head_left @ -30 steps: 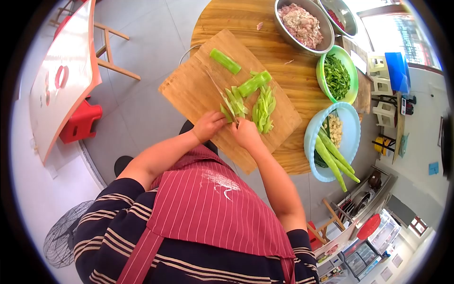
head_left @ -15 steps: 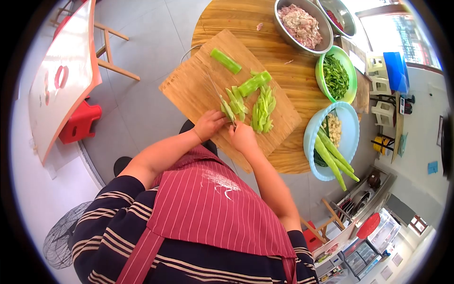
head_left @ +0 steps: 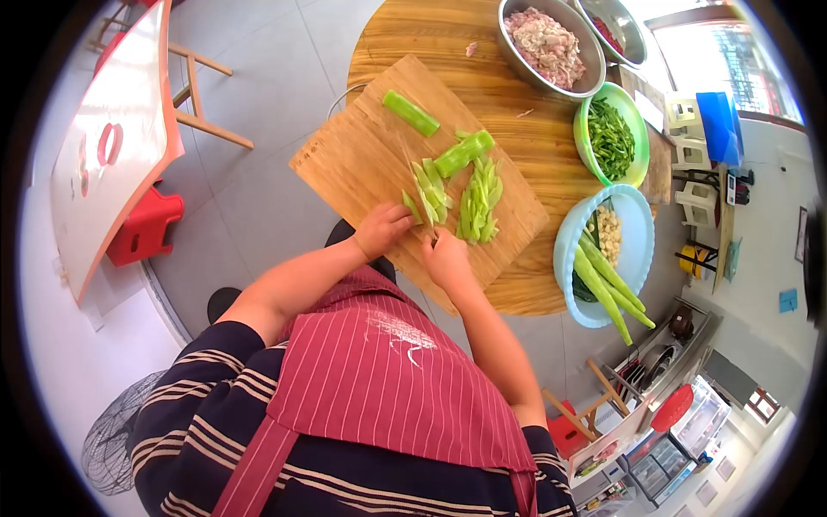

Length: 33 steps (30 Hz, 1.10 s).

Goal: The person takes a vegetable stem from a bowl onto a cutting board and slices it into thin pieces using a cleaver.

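My right hand (head_left: 447, 257) is closed round the handle of a knife (head_left: 419, 191), whose thin blade points up and left over the cutting board (head_left: 345, 164). Just left of the blade, the fingers of my left hand (head_left: 384, 229) press on a small green vegetable piece (head_left: 412, 207). Sliced green pieces (head_left: 434, 184) lie right beside the blade, and another pile of slices (head_left: 479, 202) is farther right. Two thick peeled green stalk pieces rest higher on the board, one at the upper left (head_left: 411, 113) and one (head_left: 464, 153) above the slices.
Along the round wooden table's (head_left: 517, 155) right side stand a metal bowl of meat (head_left: 594, 79), a second metal bowl (head_left: 639, 47), a green bowl of chopped greens (head_left: 638, 142) and a blue basin (head_left: 642, 258) with long green vegetables and pale pieces. A red stool (head_left: 146, 226) stands left.
The knife blade has shifted right, away from my left fingertips, and a slice beside it has moved toward the cut pieces. My right hand has moved slightly; my left hand stays nearly in place.
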Tool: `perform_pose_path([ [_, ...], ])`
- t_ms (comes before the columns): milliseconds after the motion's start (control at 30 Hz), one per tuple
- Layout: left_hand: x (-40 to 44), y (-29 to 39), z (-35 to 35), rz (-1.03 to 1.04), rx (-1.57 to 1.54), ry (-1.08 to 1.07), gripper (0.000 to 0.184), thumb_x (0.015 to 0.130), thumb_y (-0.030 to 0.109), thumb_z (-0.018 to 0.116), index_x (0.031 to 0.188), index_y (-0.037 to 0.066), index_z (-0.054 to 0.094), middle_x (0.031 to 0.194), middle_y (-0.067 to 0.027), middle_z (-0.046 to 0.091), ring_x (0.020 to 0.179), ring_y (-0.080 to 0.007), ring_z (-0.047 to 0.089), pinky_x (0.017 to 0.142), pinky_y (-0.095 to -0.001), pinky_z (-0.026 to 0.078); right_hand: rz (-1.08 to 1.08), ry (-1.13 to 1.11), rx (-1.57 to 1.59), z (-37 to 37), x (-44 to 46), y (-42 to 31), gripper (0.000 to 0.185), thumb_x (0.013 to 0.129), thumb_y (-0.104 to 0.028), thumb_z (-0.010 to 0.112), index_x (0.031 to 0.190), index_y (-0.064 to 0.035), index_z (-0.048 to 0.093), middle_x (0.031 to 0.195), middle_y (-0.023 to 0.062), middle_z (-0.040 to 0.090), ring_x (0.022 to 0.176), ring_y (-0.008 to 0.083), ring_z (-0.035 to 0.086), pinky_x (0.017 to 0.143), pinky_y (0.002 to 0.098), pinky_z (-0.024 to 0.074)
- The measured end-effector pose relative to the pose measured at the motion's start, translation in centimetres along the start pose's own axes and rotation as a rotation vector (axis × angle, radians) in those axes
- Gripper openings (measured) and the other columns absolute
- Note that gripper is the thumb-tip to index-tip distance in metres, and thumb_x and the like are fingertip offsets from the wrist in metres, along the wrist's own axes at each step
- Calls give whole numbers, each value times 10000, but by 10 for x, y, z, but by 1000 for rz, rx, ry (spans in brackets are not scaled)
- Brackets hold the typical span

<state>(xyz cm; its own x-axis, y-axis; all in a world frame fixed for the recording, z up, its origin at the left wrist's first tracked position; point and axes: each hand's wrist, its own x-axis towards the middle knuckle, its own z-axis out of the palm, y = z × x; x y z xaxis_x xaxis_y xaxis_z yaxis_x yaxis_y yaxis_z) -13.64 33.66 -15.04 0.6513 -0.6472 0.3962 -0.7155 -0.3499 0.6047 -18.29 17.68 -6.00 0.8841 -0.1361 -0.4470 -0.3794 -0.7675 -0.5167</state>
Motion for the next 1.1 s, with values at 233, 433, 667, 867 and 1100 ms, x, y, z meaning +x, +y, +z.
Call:
perform_pose_path([
  [233,3,3,0,-27,-26,38,273,692,89,558,961,78,598,980,-85,552,820,-269,536,714,-369,443,-11,-38,-39,16,1,5,269,826,-217,534,794,43,595,692,273,592,693,424,591,632,472,475],
  [433,-2,-1,1,7,-26,30,280,698,88,565,974,70,603,981,-94,553,867,-273,542,744,-357,449,-10,-39,-7,-4,-8,0,271,830,-227,536,830,36,597,706,254,603,708,416,598,644,474,479],
  [667,-1,3,0,-16,6,35,270,698,93,568,964,65,608,960,-97,547,856,-273,538,738,-354,450,-39,-106,-122,3,2,-1,265,834,-230,522,894,18,591,736,249,612,714,410,603,664,475,483],
  [867,-1,2,1,-32,-16,20,268,709,103,559,971,69,605,952,-90,548,838,-268,529,727,-355,446,-47,-106,-106,-12,1,-7,264,834,-222,520,923,15,597,728,246,613,706,409,605,661,470,486],
  [1100,-3,3,0,-65,-6,-30,256,719,91,553,970,62,595,965,-97,555,870,-280,541,748,-367,449,-57,-99,-136,4,10,-2,282,837,-240,519,922,18,598,731,248,614,723,408,605,675,472,485],
])
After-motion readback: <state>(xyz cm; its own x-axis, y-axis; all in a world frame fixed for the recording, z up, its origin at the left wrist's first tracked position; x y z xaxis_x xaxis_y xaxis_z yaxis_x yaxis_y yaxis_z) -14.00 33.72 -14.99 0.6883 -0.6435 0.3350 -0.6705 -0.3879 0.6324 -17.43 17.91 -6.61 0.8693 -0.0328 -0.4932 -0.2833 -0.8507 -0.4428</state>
